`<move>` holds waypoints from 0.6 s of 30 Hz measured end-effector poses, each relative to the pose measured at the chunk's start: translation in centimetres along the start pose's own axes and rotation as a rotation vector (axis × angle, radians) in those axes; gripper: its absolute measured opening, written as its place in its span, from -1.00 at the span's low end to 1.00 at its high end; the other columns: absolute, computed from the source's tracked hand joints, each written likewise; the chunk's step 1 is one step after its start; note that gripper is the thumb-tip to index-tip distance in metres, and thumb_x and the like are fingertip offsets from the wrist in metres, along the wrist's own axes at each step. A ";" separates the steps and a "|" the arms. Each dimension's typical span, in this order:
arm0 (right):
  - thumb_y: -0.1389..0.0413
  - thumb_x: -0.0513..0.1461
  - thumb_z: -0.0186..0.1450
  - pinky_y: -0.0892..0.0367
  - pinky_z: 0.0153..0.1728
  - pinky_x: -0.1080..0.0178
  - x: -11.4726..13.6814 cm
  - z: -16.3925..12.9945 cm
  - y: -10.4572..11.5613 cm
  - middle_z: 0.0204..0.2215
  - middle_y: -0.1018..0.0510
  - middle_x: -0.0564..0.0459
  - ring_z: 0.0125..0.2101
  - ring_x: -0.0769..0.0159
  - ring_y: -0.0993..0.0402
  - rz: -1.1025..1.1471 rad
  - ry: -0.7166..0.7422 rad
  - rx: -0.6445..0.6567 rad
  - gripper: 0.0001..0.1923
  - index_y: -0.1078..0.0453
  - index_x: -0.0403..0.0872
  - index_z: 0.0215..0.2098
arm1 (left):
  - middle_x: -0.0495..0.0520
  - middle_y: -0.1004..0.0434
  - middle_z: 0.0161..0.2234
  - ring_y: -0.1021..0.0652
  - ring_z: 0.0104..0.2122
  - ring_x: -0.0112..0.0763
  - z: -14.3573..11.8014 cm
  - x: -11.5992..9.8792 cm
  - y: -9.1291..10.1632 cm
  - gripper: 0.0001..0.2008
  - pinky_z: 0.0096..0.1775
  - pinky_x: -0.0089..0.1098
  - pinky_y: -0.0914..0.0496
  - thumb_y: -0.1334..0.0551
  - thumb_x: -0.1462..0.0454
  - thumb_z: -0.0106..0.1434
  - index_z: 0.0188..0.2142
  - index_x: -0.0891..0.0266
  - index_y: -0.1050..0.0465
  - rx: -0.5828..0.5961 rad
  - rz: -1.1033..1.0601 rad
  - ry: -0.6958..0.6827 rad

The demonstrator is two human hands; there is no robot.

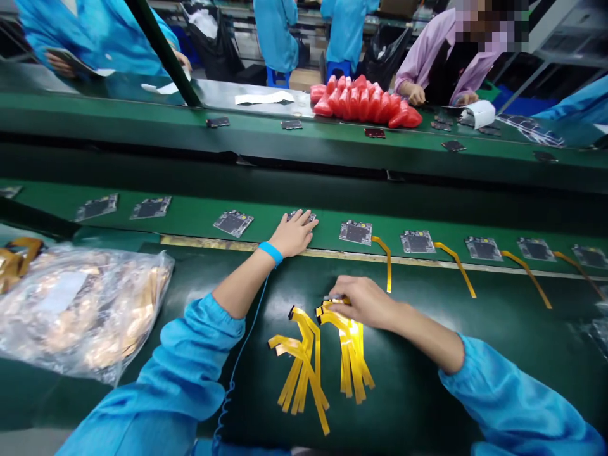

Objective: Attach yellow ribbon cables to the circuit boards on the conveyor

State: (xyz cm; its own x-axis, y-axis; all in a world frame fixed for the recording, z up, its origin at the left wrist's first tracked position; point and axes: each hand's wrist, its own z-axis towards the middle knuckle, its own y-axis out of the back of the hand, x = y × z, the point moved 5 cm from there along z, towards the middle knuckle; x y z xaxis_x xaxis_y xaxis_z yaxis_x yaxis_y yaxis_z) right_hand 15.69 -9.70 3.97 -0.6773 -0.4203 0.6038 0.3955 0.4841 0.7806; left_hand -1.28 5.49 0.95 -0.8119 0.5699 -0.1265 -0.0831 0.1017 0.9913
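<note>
My left hand [294,233], a blue strap round its wrist, lies over a circuit board [312,218] on the green belt. Its fingers are spread flat and hide most of that board. Lower right, my right hand [363,300] is at the top of a bunch of yellow flex cables [351,361], its fingers pinched at their connector ends. How many cables the fingers hold is hidden. Just left of it lies a second bunch of flex cables [304,367]. A bare circuit board [233,223] sits left of my left hand; another board [356,232] with a flex cable attached lies to its right.
More boards with cables hanging over the belt edge, such as this board [418,241], stand to the right. A clear plastic bag [85,310] of parts lies at left. Across a raised second belt [261,136] are red bundles [363,104] and people at work. A coiled blue cord [232,386] trails down.
</note>
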 end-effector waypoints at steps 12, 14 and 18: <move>-0.29 -0.20 0.40 -0.12 -0.35 0.29 0.6 -0.1 -1.2 -0.28 -0.64 0.07 -0.31 0.29 -0.55 -0.014 -0.041 0.081 -0.91 -0.51 -0.03 -0.25 | 0.24 -0.46 0.25 -0.41 0.25 -0.01 -0.3 0.2 1.6 -0.57 0.20 -0.02 -0.36 -0.09 0.25 0.44 0.25 0.18 -0.45 -0.154 -0.089 0.107; -0.25 -0.19 0.43 -0.11 -0.35 0.27 0.7 -0.2 -1.2 -0.31 -0.66 0.08 -0.33 0.29 -0.56 -0.007 -0.028 0.080 -0.91 -0.50 -0.02 -0.24 | 0.22 -0.53 0.11 -0.47 0.14 -0.02 0.0 0.2 1.9 -0.67 0.09 -0.05 -0.41 -0.12 0.25 0.42 0.09 0.17 -0.55 -0.165 -0.097 0.153; -0.19 -0.16 0.48 -0.17 -0.26 0.25 0.8 -0.4 -1.4 -0.34 -0.67 0.09 -0.35 0.28 -0.56 -0.024 0.018 0.073 -0.89 -0.47 -0.02 -0.19 | 0.21 -0.55 -0.09 -0.49 0.02 -0.03 1.2 -0.4 2.0 -0.85 -0.02 -0.10 -0.43 -0.22 0.22 0.37 -0.20 0.16 -0.57 -0.140 -0.132 0.227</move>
State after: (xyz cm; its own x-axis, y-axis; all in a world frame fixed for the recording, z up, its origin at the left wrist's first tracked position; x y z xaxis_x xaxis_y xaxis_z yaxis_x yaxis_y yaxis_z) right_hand 14.84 -11.00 3.40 -0.6744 -0.4459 0.5885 0.3327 0.5281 0.7813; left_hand -0.45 6.44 2.92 -0.8960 0.3603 -0.2595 -0.2628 0.0408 0.9640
